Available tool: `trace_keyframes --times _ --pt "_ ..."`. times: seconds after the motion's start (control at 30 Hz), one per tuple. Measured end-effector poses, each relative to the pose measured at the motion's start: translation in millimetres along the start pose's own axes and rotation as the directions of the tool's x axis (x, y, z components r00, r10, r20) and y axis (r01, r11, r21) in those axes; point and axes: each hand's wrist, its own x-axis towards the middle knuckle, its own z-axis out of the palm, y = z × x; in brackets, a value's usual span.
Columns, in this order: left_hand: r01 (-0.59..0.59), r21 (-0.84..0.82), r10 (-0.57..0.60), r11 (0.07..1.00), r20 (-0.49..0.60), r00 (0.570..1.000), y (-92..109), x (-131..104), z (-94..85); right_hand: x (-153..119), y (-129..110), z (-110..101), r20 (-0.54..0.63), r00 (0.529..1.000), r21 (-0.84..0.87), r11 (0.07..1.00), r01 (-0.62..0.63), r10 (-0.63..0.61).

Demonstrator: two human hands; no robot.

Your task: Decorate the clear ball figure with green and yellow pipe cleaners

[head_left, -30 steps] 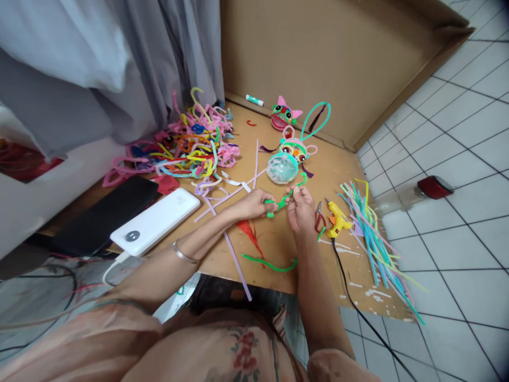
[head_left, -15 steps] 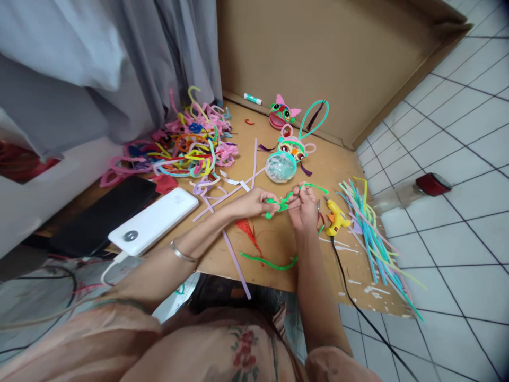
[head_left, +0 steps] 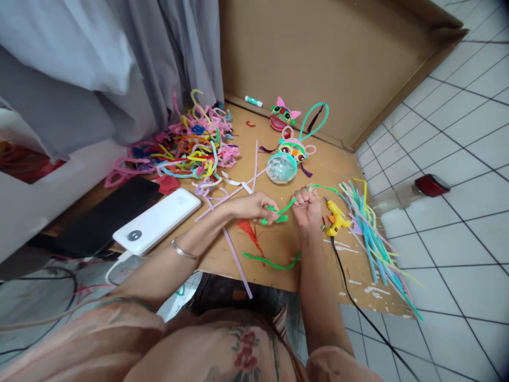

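A bent green pipe cleaner [head_left: 287,207] stretches between my two hands over the cardboard surface. My left hand [head_left: 260,207] pinches its folded, looped end. The fingers of my right hand [head_left: 307,206] are closed round the strand, and its free tail sticks out to the right toward the yellow glue gun [head_left: 338,217]. Another green pipe cleaner [head_left: 272,264] lies nearer my body, its right end meeting my right forearm. Between that piece and my left hand lies a red tassel [head_left: 250,232].
Behind my hands sit a clear dome [head_left: 281,168] and two decorated faces. Tangled colourful pipe cleaners [head_left: 199,143] and a white power bank [head_left: 157,222] are at left. Straight pipe cleaners [head_left: 369,239] lie at right; the gun's black cord [head_left: 345,281] runs off the front edge.
My hands have moved apart, with my right hand shifting right and its fingers curling more. A longer stretch of green pipe cleaner now shows between them.
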Motion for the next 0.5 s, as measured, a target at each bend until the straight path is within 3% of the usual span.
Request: trace_keyframes --times 0.03,0.07,0.1,0.17,0.2,0.23,0.27,0.37,0.43,0.5 --pt "0.011 0.098 -0.012 0.995 0.009 1.0 -2.2 0.0 -0.4 0.8 -1.7 -0.9 -0.009 1.0 0.015 1.0 0.023 -0.023" --pt "0.005 0.153 0.006 0.988 -0.068 0.998 -4.2 1.0 -1.3 0.7 -3.8 -1.2 -0.007 0.999 0.035 0.998 0.043 -0.043" --pt "-0.011 0.156 0.044 0.988 -0.211 0.977 -5.7 2.7 -2.9 -0.6 -6.1 -1.2 0.003 0.998 0.057 0.997 0.06 -0.061" --pt "-0.08 0.051 0.095 0.995 -0.528 0.844 -6.1 6.9 -7.7 -6.2 -11.0 -1.5 0.04 0.996 0.078 0.994 0.076 -0.079" --pt "-0.139 -0.03 0.088 0.99 -0.637 0.765 -4.8 8.7 -10.4 -10.1 -13.5 -2.3 0.06 0.995 0.071 0.995 0.076 -0.08" --pt "-0.201 -0.117 0.064 0.972 -0.697 0.715 -2.6 10.1 -12.8 -14.2 -15.9 -3.9 0.077 0.994 0.051 0.996 0.07 -0.073" --pt "-0.255 -0.206 0.035 0.945 -0.71 0.703 0.0 10.8 -14.6 -18.2 -18.6 -6.1 0.087 0.994 0.027 0.998 0.06 -0.062" --pt "-0.323 -0.406 -0.004 0.855 -0.628 0.778 7.2 10.6 -14.4 -26.2 -29.8 -15.5 0.059 0.996 -0.036 0.997 0.062 -0.06" --pt "-0.337 -0.46 0.011 0.822 -0.578 0.816 9.0 10.1 -10.7 -27.8 -41.3 -21.2 0.0 0.991 -0.077 0.988 0.131 -0.132" --pt "-0.359 -0.452 0.044 0.817 -0.571 0.82 8.0 10.0 -6.5 -28.0 -54.3 -24.7 -0.066 0.969 -0.14 0.963 0.229 -0.24"
